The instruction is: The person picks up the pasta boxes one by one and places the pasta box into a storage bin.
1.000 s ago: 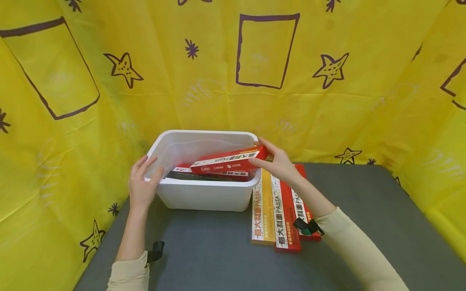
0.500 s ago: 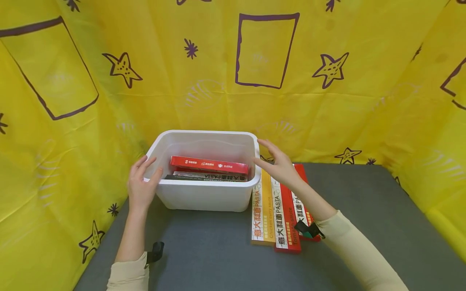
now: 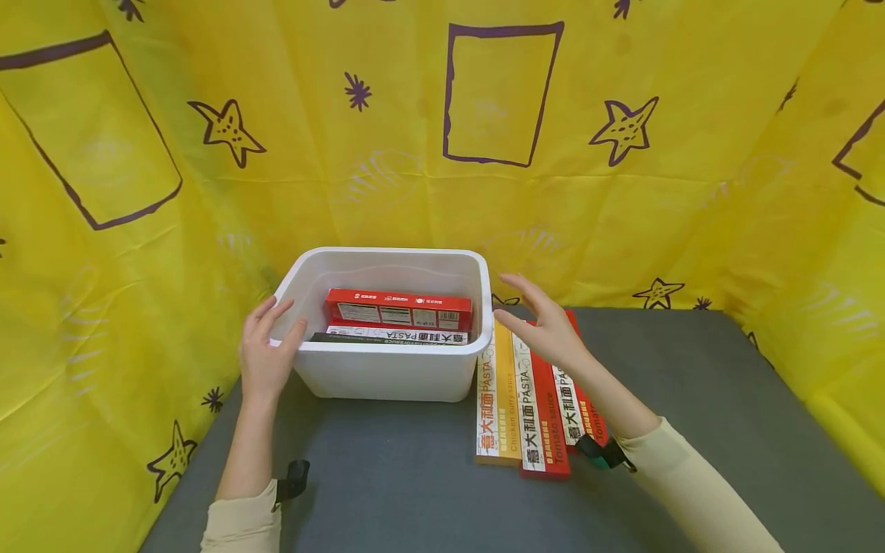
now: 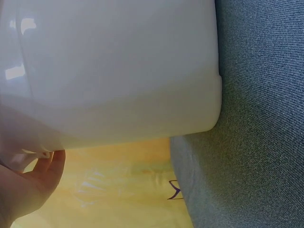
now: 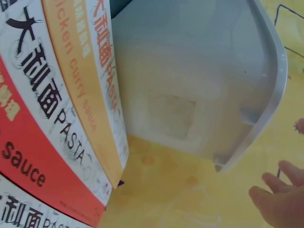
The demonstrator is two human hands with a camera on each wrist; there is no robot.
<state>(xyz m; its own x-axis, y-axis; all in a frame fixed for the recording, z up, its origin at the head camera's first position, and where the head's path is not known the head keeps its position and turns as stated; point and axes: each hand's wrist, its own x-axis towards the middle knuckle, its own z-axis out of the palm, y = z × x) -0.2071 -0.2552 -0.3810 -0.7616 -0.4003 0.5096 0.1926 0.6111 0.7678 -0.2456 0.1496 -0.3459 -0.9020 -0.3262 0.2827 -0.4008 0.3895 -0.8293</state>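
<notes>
Left hand: the left hand [image 3: 268,353] grips the near-left corner of the bin's rim, fingers bent over the lip.
Right hand: the right hand [image 3: 549,330] hangs in the air just outside the bin's right side, thumb and fingers well apart, holding nothing.
White bin: the white bin [image 3: 387,372] stands upright between the hands, a deep tub with rounded corners, a rolled lip and walls narrowing toward the base; smooth and glossy, it looks like plastic (the right wrist view shows a faint squarish stain on its end wall).
Inside the bin: a red carton [image 3: 401,307] lies lengthwise with a panelled, printed side showing; in front of it runs a white strip [image 3: 397,333] lettered PASTA, whose carton I cannot make out, and nearest the front wall a dark green carton [image 3: 346,338], mostly hidden.
Beside the bin: three long, flat cartons lie side by side at its right: a yellow carton [image 3: 508,399] marked Chicken curry sauce, just beside the bin, then a red-and-white carton [image 3: 546,407] marked Tomato sauce, then a second tomato carton [image 3: 572,407], partly covered by the right forearm.
Tabletop: grey cloth [image 4: 261,142], finely woven.
Sleeves and straps: cream sleeves [image 3: 691,484], black wrist straps [image 3: 293,480].
Backdrop: creased yellow fabric [image 3: 394,215] printed with dark starfish and frames.
</notes>
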